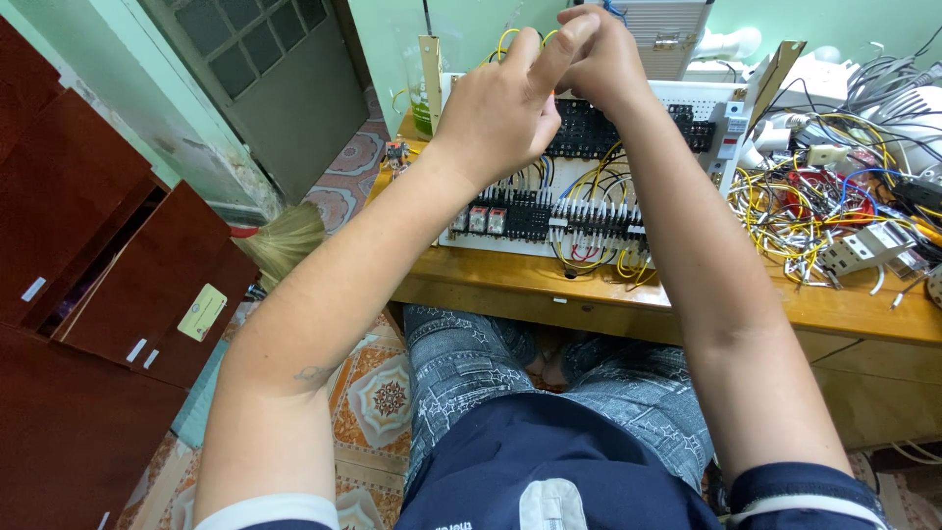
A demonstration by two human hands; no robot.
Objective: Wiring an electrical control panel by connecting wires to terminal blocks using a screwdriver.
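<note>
A white electrical panel (589, 186) stands propped on a wooden desk (687, 299), carrying rows of black terminal blocks, relays and yellow, black and red wiring. My left hand (505, 103) is raised before the panel's upper left, its fingers pinched together near a yellow wire loop (505, 39) at the top. My right hand (613, 59) is at the panel's top centre, fingers curled and touching the left fingertips. What the fingers pinch is hidden from view.
A tangle of loose yellow, red and blue wires (805, 206) and a white breaker (863, 245) lie on the desk to the right. A dark red cabinet (108, 285) stands at left, a broom (285, 240) beside it. My knees sit under the desk.
</note>
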